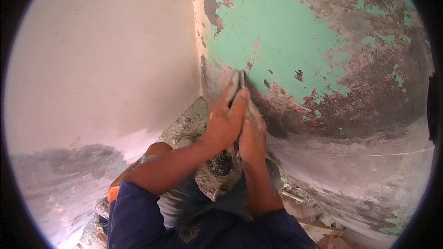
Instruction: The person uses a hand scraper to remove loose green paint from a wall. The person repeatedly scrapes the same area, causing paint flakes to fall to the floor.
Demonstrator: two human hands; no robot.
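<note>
Both of my hands, whitish with dust, are close together in front of me, low on a wall with peeling green paint (277, 38). My left hand (226, 114) has its fingers pointing up along a thin flat tool (242, 79), perhaps a scraper blade, seen edge-on near the wall. My right hand (254, 124) lies against the tool's other side, fingers stretched upward. The tool's lower part shows between my wrists; its exact kind cannot be told. Around the green paint, grey and brownish bare patches show.
A pale plain wall (114, 52) meets the green one at a corner on the left. Rubble and paint flakes cover the floor (188, 117) around my legs. A thin white stick (292, 196) and wood pieces (322, 227) lie at the lower right.
</note>
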